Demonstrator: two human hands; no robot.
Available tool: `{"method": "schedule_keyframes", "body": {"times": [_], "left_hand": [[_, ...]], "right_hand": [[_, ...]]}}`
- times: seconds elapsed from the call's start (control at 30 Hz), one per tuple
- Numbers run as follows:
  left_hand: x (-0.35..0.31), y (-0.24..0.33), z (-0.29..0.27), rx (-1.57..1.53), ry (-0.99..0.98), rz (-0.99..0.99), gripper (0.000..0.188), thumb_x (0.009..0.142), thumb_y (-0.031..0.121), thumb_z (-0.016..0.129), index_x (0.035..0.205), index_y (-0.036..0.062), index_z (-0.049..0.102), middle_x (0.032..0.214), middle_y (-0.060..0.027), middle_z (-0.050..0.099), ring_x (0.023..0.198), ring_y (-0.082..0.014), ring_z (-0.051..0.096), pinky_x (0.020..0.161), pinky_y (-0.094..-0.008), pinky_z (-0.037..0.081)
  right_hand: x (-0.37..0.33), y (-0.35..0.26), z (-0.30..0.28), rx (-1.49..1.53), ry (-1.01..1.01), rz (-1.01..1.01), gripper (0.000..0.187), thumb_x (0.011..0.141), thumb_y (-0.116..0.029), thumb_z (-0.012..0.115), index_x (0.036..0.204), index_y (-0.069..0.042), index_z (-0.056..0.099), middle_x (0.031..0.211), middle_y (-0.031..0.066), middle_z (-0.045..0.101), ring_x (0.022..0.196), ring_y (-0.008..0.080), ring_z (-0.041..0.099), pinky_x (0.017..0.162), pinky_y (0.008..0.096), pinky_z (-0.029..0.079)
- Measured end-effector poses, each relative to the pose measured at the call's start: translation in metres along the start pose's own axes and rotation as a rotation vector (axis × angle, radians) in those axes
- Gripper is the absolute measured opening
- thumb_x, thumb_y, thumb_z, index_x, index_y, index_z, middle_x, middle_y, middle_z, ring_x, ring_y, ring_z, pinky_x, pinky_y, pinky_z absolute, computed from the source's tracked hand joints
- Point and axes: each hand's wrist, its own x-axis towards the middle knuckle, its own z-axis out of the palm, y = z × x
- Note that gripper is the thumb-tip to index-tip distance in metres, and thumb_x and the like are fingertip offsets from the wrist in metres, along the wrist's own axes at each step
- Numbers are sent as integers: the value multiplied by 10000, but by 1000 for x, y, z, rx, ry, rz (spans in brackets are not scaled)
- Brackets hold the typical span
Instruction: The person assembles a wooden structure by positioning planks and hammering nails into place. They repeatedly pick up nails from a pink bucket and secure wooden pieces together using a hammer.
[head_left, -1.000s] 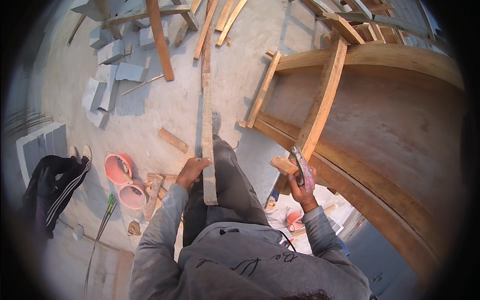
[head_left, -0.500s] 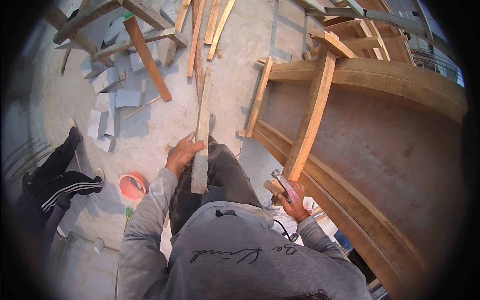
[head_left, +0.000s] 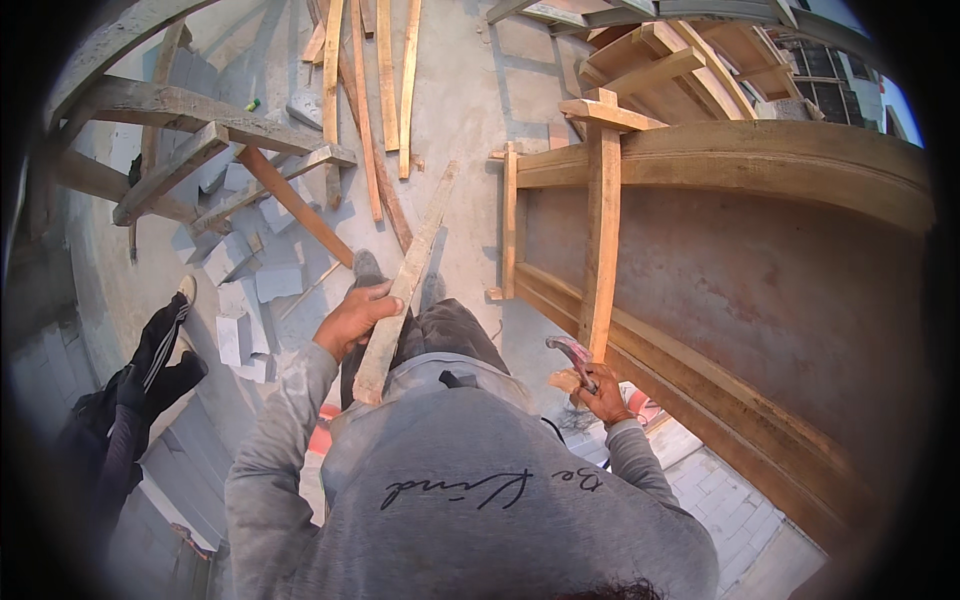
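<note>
A long, rough wooden batten [head_left: 412, 270] slants in front of my body, its far end leaning to the right. Gripping it around its near half is my left hand [head_left: 352, 320], thumb lying across the top. My right hand [head_left: 606, 394] is closed around the handle of a claw hammer [head_left: 572, 351], held beside a timber form. Below the hammer head the light end of a wood piece [head_left: 565, 380] shows; whether my fingers touch it I cannot tell. An upright-looking cross timber [head_left: 602, 240] of the form runs just beyond the hammer.
The large timber form [head_left: 730, 155] with long rails fills the right. Sawhorse-like wooden framing [head_left: 170, 110] stands at upper left, above grey blocks [head_left: 240, 310]. Long boards [head_left: 385, 80] lie ahead. A person in dark trousers [head_left: 150, 350] is at left. A red bucket [head_left: 322, 430] shows behind my left arm.
My body has moved forward, so blocks and framing sit lower in view. The batten's far end has swung right. The hammer has turned in my right hand; both grips hold.
</note>
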Motion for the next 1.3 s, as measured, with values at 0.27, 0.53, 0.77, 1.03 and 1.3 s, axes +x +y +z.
{"method": "schedule_keyframes", "body": {"times": [0.27, 0.53, 0.77, 1.03, 1.3], "left_hand": [[-35, 129, -56, 532, -7, 225, 849, 695, 383, 754, 1386, -51, 521, 1169, -233, 667, 1059, -276, 645, 968, -312, 458], [27, 248, -87, 929, 26, 190, 663, 632, 396, 749, 1132, -35, 682, 959, -201, 718, 901, -279, 685, 836, -360, 502], [154, 355, -64, 1158, -35, 197, 646, 610, 471, 716, 1016, -31, 722, 887, -249, 709, 842, -380, 688, 787, -412, 528], [315, 490, -13, 1437, -178, 61, 635, 612, 445, 730, 1018, -43, 717, 865, -280, 694, 843, -404, 692, 781, -441, 539], [373, 597, 63, 1664, -353, -3, 599, 642, 412, 738, 1018, -52, 707, 875, -268, 696, 870, -410, 689, 796, -454, 543]], "right_hand": [[-5, -37, 3, -64, 267, 323, 437, 568, -287, 863, 931, -77, 739, 1042, 101, 679, 1131, 349, 528, 1089, 457, 318], [31, -56, -5, 29, 238, 530, 444, 582, -334, 871, 936, -102, 737, 1040, 73, 686, 1118, 268, 578, 1176, 493, 189], [65, -40, -50, 23, 236, 462, 426, 651, -342, 822, 1011, -129, 744, 1077, 55, 676, 1156, 251, 583, 1181, 579, 98], [153, -13, -93, 109, 161, 522, 309, 694, -143, 703, 1002, -142, 703, 1055, 16, 646, 1143, 244, 599, 1161, 645, 79], [197, 27, -115, -38, 128, 743, 211, 704, -220, 722, 872, -93, 701, 961, 49, 685, 1012, 239, 646, 1169, 596, 151]]}}
